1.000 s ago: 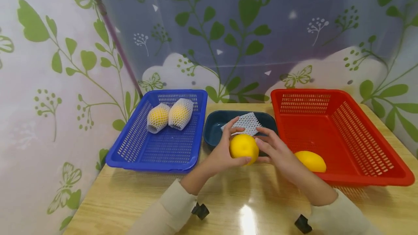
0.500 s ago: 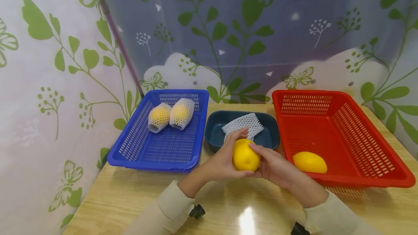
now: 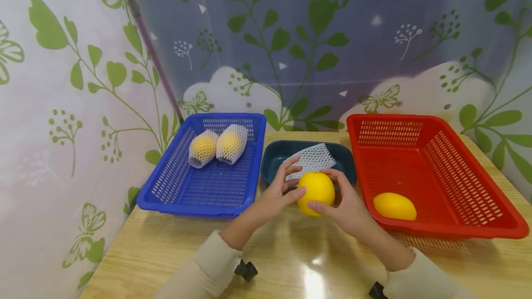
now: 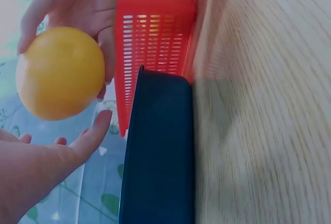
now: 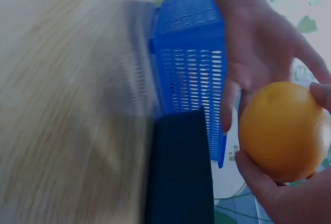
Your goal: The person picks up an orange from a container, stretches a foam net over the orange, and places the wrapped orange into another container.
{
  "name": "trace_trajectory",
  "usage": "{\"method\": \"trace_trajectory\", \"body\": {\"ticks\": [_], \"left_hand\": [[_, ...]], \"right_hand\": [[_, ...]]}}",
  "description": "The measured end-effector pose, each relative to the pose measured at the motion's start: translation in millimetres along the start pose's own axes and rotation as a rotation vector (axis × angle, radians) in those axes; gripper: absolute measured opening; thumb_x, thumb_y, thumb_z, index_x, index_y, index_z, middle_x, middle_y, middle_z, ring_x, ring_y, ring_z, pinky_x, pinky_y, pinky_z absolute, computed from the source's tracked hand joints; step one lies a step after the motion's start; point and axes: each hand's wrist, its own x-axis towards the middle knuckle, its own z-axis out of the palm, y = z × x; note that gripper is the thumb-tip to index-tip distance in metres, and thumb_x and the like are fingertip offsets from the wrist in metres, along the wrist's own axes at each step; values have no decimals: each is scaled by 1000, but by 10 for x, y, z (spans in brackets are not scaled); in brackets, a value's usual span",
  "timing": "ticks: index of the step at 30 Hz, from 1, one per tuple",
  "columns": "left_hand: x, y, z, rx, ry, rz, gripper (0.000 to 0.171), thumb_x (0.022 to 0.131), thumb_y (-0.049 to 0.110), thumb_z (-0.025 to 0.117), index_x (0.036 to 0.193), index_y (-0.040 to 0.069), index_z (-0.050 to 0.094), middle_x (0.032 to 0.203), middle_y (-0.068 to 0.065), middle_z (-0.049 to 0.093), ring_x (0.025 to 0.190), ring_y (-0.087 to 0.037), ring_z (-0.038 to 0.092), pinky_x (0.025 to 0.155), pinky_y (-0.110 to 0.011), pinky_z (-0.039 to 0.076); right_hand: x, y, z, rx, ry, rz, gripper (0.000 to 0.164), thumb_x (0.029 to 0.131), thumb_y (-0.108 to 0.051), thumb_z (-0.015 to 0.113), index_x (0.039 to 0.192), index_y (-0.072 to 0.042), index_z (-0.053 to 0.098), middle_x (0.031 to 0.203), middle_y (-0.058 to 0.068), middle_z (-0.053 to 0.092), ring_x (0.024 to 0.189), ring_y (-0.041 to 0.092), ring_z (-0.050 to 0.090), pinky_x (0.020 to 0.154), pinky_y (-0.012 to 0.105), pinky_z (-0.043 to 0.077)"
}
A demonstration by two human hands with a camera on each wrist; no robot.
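Observation:
A round yellow orange (image 3: 317, 188) is held above the table in front of the dark green tray. My right hand (image 3: 351, 209) grips it, thumb on the near side and fingers behind; the right wrist view shows the orange (image 5: 283, 131) in that grasp. My left hand (image 3: 272, 200) is beside the orange with fingers spread. In the left wrist view a gap separates my left hand (image 4: 46, 167) from the orange (image 4: 59, 74). A white foam net sleeve (image 3: 313, 158) lies in the tray (image 3: 272, 160), partly hidden behind my hands.
At left stands a blue basket (image 3: 203, 197) with two yellow fruits in foam nets (image 3: 203, 147). The red basket (image 3: 409, 160) at right holds an oval yellow fruit (image 3: 395, 206) near its front wall. A patterned curtain (image 3: 291, 59) hangs behind the table (image 3: 166, 253).
The orange has been turned between my hands, dipping nearer and then rising slightly. Both hands held it half a second ago; my left hand has since loosened from it while my right keeps it.

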Motion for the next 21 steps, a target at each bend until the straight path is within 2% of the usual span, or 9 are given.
{"method": "trace_trajectory", "body": {"ticks": [3, 5, 8, 12, 16, 21], "left_hand": [[-5, 9, -20, -64, -21, -21, 82, 95, 43, 60, 154, 22, 8, 154, -20, 18, 137, -35, 37, 100, -42, 47], [-4, 21, -20, -66, -29, -44, 83, 94, 42, 63, 154, 22, 9, 153, -19, 21, 135, -33, 40, 100, -40, 47], [-1, 34, -5, -52, -35, -85, 76, 94, 36, 65, 152, 25, 17, 151, -16, 28, 132, -30, 44, 100, -38, 47], [-11, 45, 23, -29, -33, -112, 63, 95, 23, 65, 148, 23, 30, 146, -12, 36, 126, -27, 49, 98, -36, 49], [-21, 44, 42, -17, -12, -103, 58, 94, 18, 65, 144, 18, 37, 142, -10, 42, 123, -27, 51, 96, -35, 50], [-34, 16, 50, 1, 18, -92, 56, 92, 18, 68, 141, 15, 41, 139, -9, 45, 120, -27, 53, 96, -35, 50]], "right_hand": [[-24, 58, 48, -134, 69, -167, 79, 80, -18, 82, 140, -7, 32, 138, 16, 44, 109, 32, 54, 93, 48, 51], [-34, 87, 71, -200, 108, -257, 81, 75, -15, 85, 138, -7, 36, 135, 14, 47, 108, 29, 54, 91, 47, 52], [-37, 125, 93, -301, 167, -390, 84, 68, -12, 89, 135, -6, 40, 134, 13, 48, 110, 26, 53, 89, 39, 53], [-34, 171, 111, -345, 205, -530, 86, 62, -7, 92, 133, -5, 43, 134, 12, 47, 113, 24, 51, 87, 26, 53], [-27, 196, 112, -347, 205, -568, 86, 62, -6, 92, 133, -5, 43, 135, 12, 46, 113, 24, 51, 88, 21, 51], [-36, 184, 93, -325, 148, -509, 86, 67, -10, 90, 136, -6, 39, 136, 12, 45, 114, 26, 51, 90, 19, 48]]}}
